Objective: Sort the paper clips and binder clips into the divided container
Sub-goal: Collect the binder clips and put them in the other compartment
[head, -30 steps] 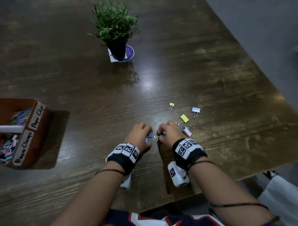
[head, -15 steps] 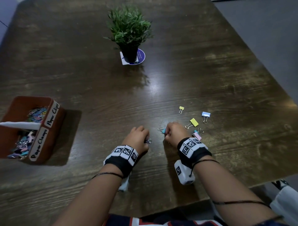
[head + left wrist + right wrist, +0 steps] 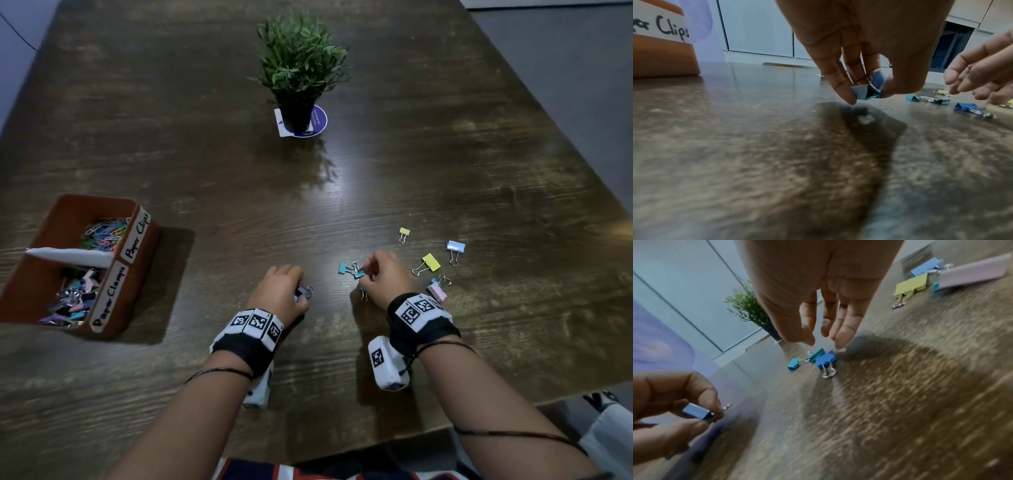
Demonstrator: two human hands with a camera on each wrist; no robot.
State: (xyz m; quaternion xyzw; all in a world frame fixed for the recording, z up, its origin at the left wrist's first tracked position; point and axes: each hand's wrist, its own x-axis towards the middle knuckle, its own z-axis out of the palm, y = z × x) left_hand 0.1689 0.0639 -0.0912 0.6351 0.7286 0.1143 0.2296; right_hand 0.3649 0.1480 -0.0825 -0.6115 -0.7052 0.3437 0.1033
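My left hand (image 3: 297,291) pinches a small bunch of blue binder clips (image 3: 867,91) just above the table; one light blue clip (image 3: 698,413) shows in its fingers in the right wrist view. My right hand (image 3: 368,274) hovers with fingers pointing down and spread, holding nothing. Its fingertips (image 3: 840,340) are right over two linked teal clips (image 3: 794,364) and a dark blue clip (image 3: 826,361) on the table. The brown divided container (image 3: 137,260) stands at the left, with paper clips (image 3: 102,231) in the far part and binder clips (image 3: 73,298) in the near part.
More binder clips lie right of my right hand: a small yellow one (image 3: 404,231), a light blue one (image 3: 456,246), a larger yellow one (image 3: 431,262) and a pink one (image 3: 436,291). A potted plant (image 3: 301,68) stands at the table's far middle. The table edge runs close on the right and near side.
The two hands, together a second ago, have drawn apart. My left hand has moved left with its clips. The teal clips now lie on the table beside my right fingers.
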